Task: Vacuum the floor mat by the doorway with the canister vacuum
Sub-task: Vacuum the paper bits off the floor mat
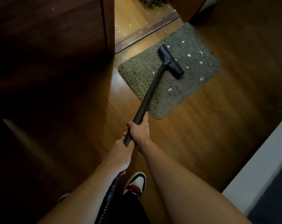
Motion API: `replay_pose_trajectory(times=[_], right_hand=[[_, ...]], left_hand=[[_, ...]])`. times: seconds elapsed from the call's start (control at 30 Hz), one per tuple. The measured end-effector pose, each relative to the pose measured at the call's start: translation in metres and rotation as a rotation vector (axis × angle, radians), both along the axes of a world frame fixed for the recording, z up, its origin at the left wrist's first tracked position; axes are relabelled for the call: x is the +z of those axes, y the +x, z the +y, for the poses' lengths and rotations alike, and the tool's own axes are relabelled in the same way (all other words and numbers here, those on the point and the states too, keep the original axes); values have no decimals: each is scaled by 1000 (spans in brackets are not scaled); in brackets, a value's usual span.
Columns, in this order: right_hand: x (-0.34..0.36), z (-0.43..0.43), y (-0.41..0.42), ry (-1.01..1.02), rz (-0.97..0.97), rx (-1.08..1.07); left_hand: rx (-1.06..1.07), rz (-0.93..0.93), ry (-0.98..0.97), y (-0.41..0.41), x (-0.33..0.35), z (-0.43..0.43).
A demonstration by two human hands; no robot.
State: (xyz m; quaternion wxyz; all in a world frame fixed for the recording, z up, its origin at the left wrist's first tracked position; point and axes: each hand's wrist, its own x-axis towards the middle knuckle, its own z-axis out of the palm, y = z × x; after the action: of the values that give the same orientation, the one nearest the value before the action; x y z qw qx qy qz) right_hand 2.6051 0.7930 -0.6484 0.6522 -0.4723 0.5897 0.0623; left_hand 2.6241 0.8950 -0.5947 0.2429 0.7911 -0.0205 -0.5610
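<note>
Wood-plank flooring carries the grey floor mat, just beside the doorway threshold track. The vacuum nozzle rests mid-mat, with white paper scraps scattered around it. Both hands clench the wand — right hand ahead, left hand behind. A dark door panel stands close on the left.

Blk vac head on scrap-strewn grey mat.
</note>
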Motion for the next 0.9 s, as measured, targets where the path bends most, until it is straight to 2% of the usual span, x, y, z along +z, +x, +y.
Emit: replay_pose_trajectory(times=[0.2,0.37,0.47,0.7,0.9], right_hand=[[0,50,-1,-28,57,49],[12,99,-8,60,3,28],[18,133,-8,77,-11,20],[24,210,-14,31,-27,-82],[29,219,-37,-19,-11,-169]], left_hand=[[10,-2,-3,-3,4,47],[119,27,11,-11,8,97],[133,11,86,-11,9,129],[-18,-28,-28,-4,15,205],[-112,-24,-8,-22,15,214]])
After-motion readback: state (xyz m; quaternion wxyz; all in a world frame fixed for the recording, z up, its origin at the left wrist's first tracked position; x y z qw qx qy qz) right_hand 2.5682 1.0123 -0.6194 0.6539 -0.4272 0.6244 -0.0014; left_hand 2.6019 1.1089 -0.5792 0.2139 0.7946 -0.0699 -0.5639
